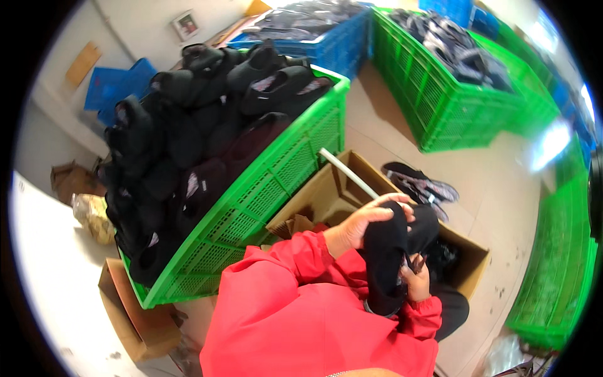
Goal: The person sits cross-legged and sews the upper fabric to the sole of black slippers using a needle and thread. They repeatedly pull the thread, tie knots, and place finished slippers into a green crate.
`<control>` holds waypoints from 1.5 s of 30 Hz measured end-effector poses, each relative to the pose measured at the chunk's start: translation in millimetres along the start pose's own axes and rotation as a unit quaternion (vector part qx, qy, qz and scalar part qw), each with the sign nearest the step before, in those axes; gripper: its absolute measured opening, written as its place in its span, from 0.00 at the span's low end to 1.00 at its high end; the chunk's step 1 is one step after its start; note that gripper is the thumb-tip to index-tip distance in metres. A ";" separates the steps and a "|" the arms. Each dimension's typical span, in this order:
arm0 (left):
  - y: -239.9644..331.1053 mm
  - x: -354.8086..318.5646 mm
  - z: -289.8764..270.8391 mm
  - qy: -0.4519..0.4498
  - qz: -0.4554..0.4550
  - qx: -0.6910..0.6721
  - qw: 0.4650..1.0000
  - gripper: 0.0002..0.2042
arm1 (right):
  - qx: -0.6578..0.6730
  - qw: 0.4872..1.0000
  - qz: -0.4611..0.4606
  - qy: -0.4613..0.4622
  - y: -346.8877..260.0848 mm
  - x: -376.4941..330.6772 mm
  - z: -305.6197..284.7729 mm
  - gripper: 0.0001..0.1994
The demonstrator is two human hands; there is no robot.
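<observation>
- We are holding a black shoe (pixel 381 251) above the near edge of an open cardboard box (pixel 314 195), in front of our red jacket (pixel 301 301).
- Our left grip (pixel 369 221) is closing around the far end of the shoe, on its left side.
- Our right grip (pixel 416 279) is pinching the shoe lower down, on its right side; we are not seeing every fingertip clearly.
- A white rod (pixel 348 173) is leaning across the box.
- Loose dark shoes (pixel 421 182) are lying just beyond the box.
- On the left, a green crate (pixel 282 163) is holding heaped black shoes (pixel 188 132).
</observation>
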State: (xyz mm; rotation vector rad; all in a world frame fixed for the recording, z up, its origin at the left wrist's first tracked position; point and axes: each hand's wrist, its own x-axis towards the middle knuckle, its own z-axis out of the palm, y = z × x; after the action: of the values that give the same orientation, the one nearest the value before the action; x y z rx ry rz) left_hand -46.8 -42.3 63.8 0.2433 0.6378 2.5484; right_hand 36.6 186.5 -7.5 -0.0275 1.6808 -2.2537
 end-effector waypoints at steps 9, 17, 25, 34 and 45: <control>19.3 -30.2 63.1 0.107 0.390 0.481 0.778 0.14 | -0.274 0.961 -0.025 -0.019 -34.7 10.9 2.0 0.19; -5.0 -66.4 120.2 -0.044 0.482 0.464 0.742 0.09 | -0.113 0.986 -0.092 0.087 -46.2 11.4 -10.6 0.11; 28.5 -52.1 89.6 0.041 0.428 0.503 0.750 0.09 | -0.085 0.973 -0.148 0.158 -47.6 -0.2 -30.3 0.07; 58.1 -108.5 67.7 0.112 0.325 0.690 0.637 0.16 | -0.108 0.980 -0.143 0.086 -87.0 -7.4 -14.5 0.14; 268.2 -189.0 54.3 0.452 0.576 0.361 0.577 0.14 | 0.054 0.991 -0.091 0.080 -60.6 1.6 -1.2 0.12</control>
State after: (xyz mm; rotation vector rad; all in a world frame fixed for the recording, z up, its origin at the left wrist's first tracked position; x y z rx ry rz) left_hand 17.4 -322.5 231.1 -0.7365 2.6950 3.2254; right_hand 19.8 202.3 48.5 0.0274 1.6929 -2.5409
